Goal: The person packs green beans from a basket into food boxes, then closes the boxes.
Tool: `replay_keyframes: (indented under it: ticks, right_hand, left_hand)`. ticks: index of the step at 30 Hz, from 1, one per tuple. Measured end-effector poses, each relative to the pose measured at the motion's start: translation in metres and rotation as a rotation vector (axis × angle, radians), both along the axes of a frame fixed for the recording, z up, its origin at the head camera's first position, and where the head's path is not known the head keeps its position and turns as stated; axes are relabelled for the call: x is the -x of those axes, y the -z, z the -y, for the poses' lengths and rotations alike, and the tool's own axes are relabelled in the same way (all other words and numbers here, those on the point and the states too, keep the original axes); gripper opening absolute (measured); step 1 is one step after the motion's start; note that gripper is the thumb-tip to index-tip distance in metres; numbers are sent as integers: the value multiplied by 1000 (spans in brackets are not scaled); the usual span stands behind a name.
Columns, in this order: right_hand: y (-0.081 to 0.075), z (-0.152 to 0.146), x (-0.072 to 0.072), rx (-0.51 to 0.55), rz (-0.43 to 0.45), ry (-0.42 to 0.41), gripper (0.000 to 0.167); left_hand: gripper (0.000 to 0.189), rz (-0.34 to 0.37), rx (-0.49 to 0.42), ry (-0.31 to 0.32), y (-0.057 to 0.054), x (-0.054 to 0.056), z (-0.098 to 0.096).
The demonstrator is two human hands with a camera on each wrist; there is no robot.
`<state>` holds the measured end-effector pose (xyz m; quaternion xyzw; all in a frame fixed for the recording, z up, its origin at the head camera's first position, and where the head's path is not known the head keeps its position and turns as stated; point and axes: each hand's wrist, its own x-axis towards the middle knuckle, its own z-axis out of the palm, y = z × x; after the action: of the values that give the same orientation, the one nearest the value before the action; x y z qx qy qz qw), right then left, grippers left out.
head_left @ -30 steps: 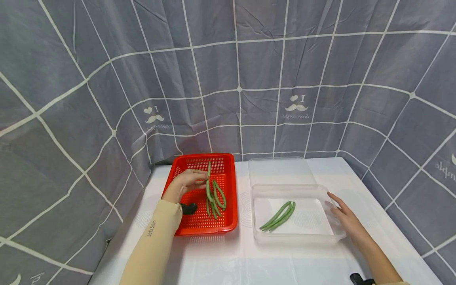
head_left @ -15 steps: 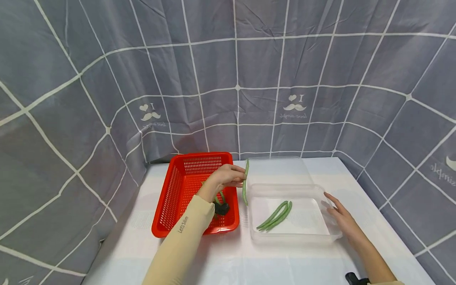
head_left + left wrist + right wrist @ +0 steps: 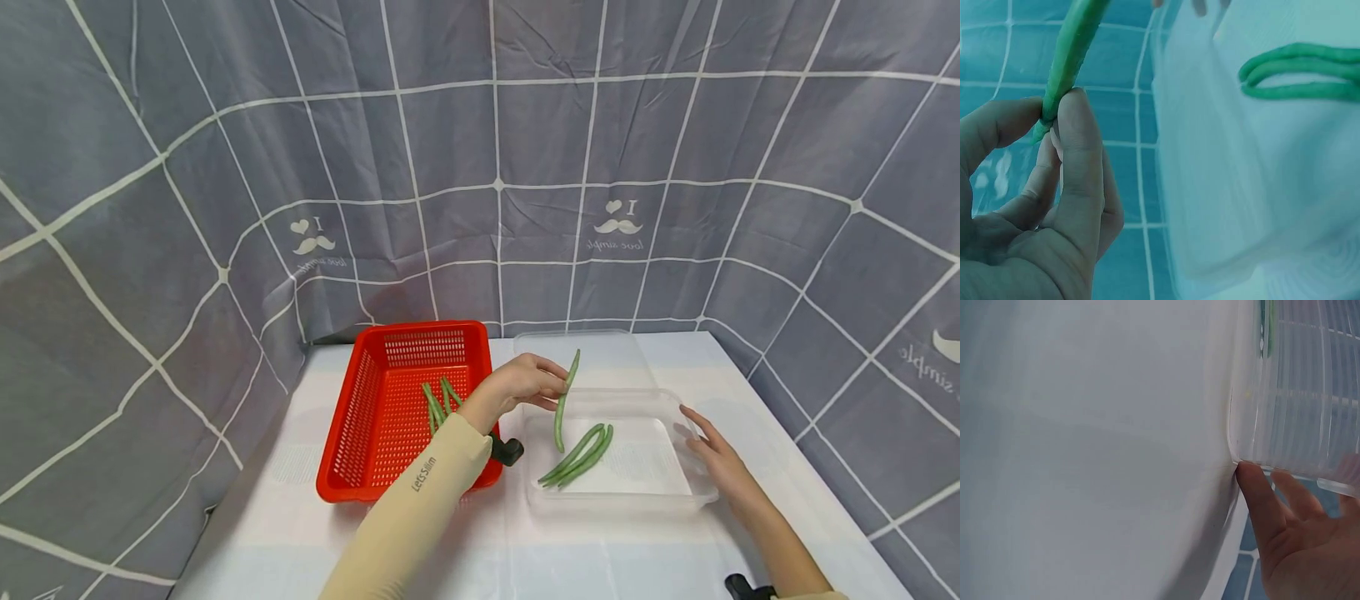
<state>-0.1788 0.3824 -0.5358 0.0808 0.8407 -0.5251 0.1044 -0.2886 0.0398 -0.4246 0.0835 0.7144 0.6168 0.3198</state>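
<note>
Against the right wall of a clear box, the right hand rests with fingers loosely extended. Over the left wall, the left hand reaches sideways, thumb and fingers pinching one green bean, steeply slanted, ends jutting above and below the grip

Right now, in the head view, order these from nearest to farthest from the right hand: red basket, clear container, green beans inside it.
1. Clear container: its right end is at the right hand.
2. Green beans in the container: toward its left.
3. Red basket: left, past the container.
</note>
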Motion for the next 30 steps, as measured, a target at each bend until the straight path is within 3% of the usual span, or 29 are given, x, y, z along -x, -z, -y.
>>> replay_keyframes:
  ticks: [12, 17, 23, 30]
  right_hand:
    - [-1, 3, -1, 5, 13, 12, 64]
    - [-2, 3, -1, 2, 23, 18, 64]
    - [0, 1, 1, 1, 32, 16, 64]
    - [1, 1, 2, -2, 14, 17, 64]
  left_hand:
    - [20, -29, 96, 66, 27, -13, -43]
    - [19, -77, 154, 76, 36, -20, -51]
    - [20, -85, 243, 89, 45, -27, -59]
    - [21, -95, 293, 91, 47, -30, -62]
